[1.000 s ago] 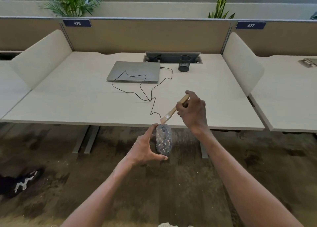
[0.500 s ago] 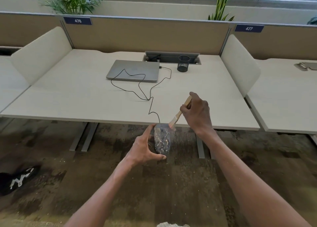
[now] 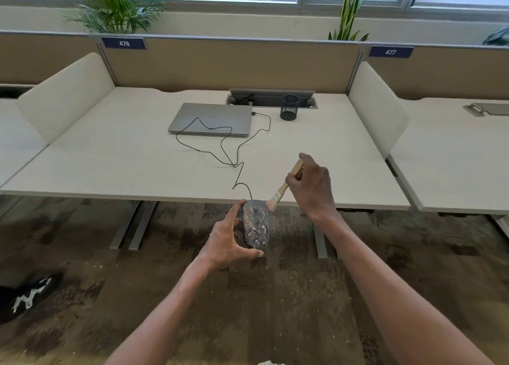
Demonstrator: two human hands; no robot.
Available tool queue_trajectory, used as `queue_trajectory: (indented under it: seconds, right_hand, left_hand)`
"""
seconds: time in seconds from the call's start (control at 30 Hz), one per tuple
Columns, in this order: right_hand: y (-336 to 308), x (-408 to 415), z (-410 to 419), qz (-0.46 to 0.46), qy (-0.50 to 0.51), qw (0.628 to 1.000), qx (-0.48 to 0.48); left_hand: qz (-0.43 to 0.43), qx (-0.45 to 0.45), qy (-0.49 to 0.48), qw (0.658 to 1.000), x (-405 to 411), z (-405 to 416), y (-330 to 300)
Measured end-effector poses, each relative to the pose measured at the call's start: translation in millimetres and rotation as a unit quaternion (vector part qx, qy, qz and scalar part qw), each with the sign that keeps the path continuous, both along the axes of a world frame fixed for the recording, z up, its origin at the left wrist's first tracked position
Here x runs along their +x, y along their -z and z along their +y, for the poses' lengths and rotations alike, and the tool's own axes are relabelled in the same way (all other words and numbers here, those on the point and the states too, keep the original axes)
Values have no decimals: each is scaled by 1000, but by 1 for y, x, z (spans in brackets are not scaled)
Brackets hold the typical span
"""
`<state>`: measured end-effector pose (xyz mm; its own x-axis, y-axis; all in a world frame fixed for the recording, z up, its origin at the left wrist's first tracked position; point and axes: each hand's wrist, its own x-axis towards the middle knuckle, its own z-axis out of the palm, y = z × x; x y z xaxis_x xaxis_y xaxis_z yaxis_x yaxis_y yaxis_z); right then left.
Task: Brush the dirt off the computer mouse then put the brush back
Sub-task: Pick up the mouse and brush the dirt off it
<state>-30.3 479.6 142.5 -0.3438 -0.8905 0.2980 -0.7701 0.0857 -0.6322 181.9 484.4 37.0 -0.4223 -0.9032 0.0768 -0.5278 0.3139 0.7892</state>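
Left hand (image 3: 224, 244) grips the mouse (image 3: 256, 224) in the air just off the desk's (image 3: 110, 166) near edge, over the carpet (image 3: 275, 309), thumb under its near end and fingers wrapped round the left side. The mouse's top faces up and is heavily speckled with pale dirt, so I'd say the job is barely started. Right hand (image 3: 311, 187) pinches the brush (image 3: 285, 185) by its wooden handle, bristles down and touching the mouse's far right corner. The cord (image 3: 220, 144) runs from the mouse's far end across the desk to the closed laptop (image 3: 212, 118).

Tips for this step:
- Stroke away from the left hand's fingers, off the mouse's edge, so dirt drops on the carpet, not the desk.
- Short, light flicks; the dirt looks loose, so pressure probably isn't needed.
- Tilt the mouse so debris falls off rather than resettling.
- Work the seam round the wheel; grit likely lodges there.
- Shift the grip to expose the covered left side.
- Mind cord slack; a tug could drag the laptop.

The mesh cup (image 3: 289, 107) near the desk's far edge is my guess for where the brush goes back.
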Motion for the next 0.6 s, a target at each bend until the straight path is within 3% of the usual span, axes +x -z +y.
queue_trajectory:
  seconds: [0.3, 0.6]
  right_hand:
    - [-15, 10, -2, -9, -30, 995, -91]
    - [-12, 19, -4, -18, -61, 996, -54]
  left_hand:
    - [4, -5, 15, 1000, -4, -2, 0]
    - [13, -8, 35, 999, -2, -10, 0]
